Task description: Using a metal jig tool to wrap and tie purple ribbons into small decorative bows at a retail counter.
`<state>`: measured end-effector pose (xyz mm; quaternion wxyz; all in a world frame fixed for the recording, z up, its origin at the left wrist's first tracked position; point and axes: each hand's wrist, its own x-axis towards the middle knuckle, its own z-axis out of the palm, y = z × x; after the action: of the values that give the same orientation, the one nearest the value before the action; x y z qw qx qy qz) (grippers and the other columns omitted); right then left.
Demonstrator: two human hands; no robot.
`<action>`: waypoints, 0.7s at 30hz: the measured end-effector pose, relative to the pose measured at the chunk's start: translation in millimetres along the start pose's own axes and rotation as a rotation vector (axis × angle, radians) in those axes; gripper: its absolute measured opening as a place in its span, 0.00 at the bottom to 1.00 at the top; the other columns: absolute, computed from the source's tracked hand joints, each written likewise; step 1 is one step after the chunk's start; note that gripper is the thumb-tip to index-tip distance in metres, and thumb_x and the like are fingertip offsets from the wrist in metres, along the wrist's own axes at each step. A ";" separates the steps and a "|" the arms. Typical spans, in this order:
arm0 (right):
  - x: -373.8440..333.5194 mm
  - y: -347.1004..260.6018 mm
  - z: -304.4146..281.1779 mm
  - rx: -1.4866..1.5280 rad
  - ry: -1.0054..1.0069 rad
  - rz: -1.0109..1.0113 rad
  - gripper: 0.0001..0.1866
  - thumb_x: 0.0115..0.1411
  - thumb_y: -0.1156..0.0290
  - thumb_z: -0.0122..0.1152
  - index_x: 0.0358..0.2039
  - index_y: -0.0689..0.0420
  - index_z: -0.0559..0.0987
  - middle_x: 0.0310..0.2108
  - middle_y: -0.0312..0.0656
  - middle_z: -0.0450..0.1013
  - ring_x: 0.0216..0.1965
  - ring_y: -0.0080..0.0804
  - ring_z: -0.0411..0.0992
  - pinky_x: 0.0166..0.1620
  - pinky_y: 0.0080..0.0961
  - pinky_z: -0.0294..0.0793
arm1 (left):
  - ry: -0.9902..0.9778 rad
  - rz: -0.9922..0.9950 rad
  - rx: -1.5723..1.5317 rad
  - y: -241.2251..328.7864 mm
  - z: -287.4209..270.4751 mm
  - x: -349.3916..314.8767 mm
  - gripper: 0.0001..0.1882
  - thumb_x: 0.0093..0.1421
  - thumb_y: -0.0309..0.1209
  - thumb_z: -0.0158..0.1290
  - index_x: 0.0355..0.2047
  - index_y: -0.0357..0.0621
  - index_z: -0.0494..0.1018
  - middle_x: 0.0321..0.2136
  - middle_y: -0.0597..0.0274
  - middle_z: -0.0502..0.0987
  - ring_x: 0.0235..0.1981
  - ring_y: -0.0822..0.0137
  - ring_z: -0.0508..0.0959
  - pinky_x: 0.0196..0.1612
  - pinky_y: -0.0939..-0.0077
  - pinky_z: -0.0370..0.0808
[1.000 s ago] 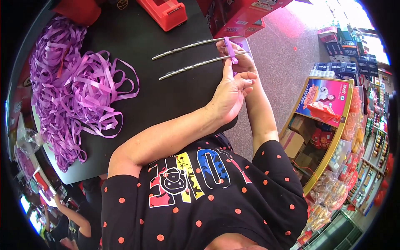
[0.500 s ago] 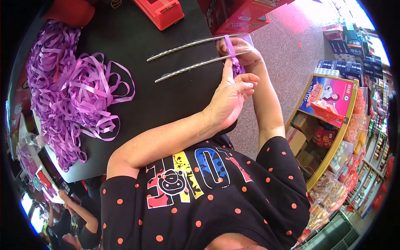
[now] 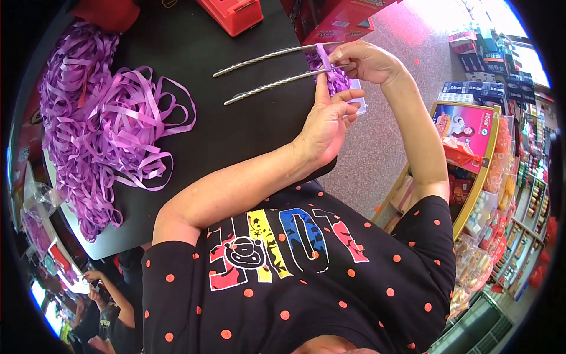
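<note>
Two thin twisted metal rods (image 3: 268, 69) lie side by side over a black table (image 3: 224, 135), their right ends wrapped in purple ribbon (image 3: 333, 74). My left hand (image 3: 327, 121) pinches that ribbon just below the rods, index finger stretched up along it. My right hand (image 3: 362, 59) grips the rods' right end and the ribbon from above. Both hands sit at the table's right edge, close together.
A large heap of loose purple ribbon loops (image 3: 100, 124) covers the table's left side. A red box (image 3: 233, 13) and red cartons (image 3: 339, 17) stand at the far edge. Shelves of packaged goods (image 3: 489, 147) line the floor at right. Another person's hands (image 3: 97, 280) show at lower left.
The rods and both hands sit slightly higher in the picture; my left index finger now stretches straight up along the ribbon at the rods.
</note>
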<state>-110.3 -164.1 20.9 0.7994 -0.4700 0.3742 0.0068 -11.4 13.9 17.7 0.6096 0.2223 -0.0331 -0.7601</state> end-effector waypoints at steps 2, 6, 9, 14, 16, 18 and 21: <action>-6.5 -6.3 14.1 -0.039 0.123 -0.003 0.07 0.54 0.65 0.60 0.22 0.53 0.79 0.19 0.25 0.67 0.20 0.13 0.62 0.23 0.14 0.56 | -0.016 0.023 -0.038 0.5 -1.2 0.1 0.49 0.49 0.14 0.43 0.65 0.67 0.38 0.43 0.60 0.69 0.42 0.70 0.66 0.46 0.73 0.63; -16.2 -9.3 17.9 -0.081 0.144 0.004 0.07 0.54 0.66 0.59 0.23 0.53 0.80 0.21 0.27 0.70 0.23 0.15 0.64 0.26 0.14 0.59 | -0.017 0.023 -0.085 -0.4 -1.8 1.2 0.51 0.44 0.11 0.42 0.65 0.67 0.40 0.43 0.60 0.68 0.42 0.68 0.66 0.45 0.74 0.63; -24.3 -9.9 28.0 -0.185 0.240 -0.072 0.08 0.53 0.63 0.60 0.27 0.53 0.81 0.27 0.30 0.73 0.26 0.16 0.65 0.30 0.16 0.60 | -0.015 0.016 -0.096 0.4 -1.5 1.3 0.51 0.42 0.11 0.42 0.64 0.67 0.41 0.40 0.61 0.68 0.42 0.68 0.65 0.44 0.75 0.63; -31.8 -2.4 11.1 -0.170 0.316 -0.036 0.14 0.55 0.57 0.59 0.33 0.54 0.81 0.27 0.24 0.69 0.25 0.11 0.59 0.27 0.12 0.55 | -0.010 0.001 -0.123 -1.0 -2.4 2.0 0.50 0.42 0.11 0.42 0.63 0.66 0.43 0.37 0.62 0.69 0.40 0.68 0.67 0.43 0.75 0.63; -31.4 -2.5 14.9 -0.187 0.343 -0.037 0.14 0.55 0.57 0.60 0.34 0.54 0.81 0.27 0.24 0.69 0.25 0.10 0.59 0.27 0.12 0.55 | -0.010 -0.005 -0.130 0.4 -3.0 1.8 0.47 0.42 0.11 0.43 0.61 0.65 0.46 0.35 0.63 0.70 0.39 0.68 0.69 0.43 0.75 0.63; -28.7 -1.2 16.8 -0.200 0.371 -0.038 0.14 0.55 0.56 0.60 0.34 0.53 0.81 0.27 0.23 0.69 0.26 0.10 0.59 0.28 0.12 0.56 | -0.011 -0.004 -0.124 1.2 -2.6 1.3 0.46 0.42 0.12 0.43 0.61 0.64 0.47 0.35 0.63 0.70 0.39 0.68 0.69 0.43 0.74 0.63; -21.3 2.8 12.7 -0.273 0.313 -0.105 0.13 0.56 0.58 0.61 0.35 0.53 0.80 0.27 0.23 0.69 0.26 0.10 0.60 0.28 0.12 0.57 | -0.012 -0.004 -0.104 2.8 -2.0 0.6 0.45 0.43 0.13 0.44 0.60 0.64 0.48 0.34 0.64 0.70 0.38 0.69 0.69 0.43 0.73 0.63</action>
<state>-119.2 -145.7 35.2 0.6595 -0.5882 0.4646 -0.0573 -8.1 13.1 16.7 0.6188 0.1860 0.0031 -0.7632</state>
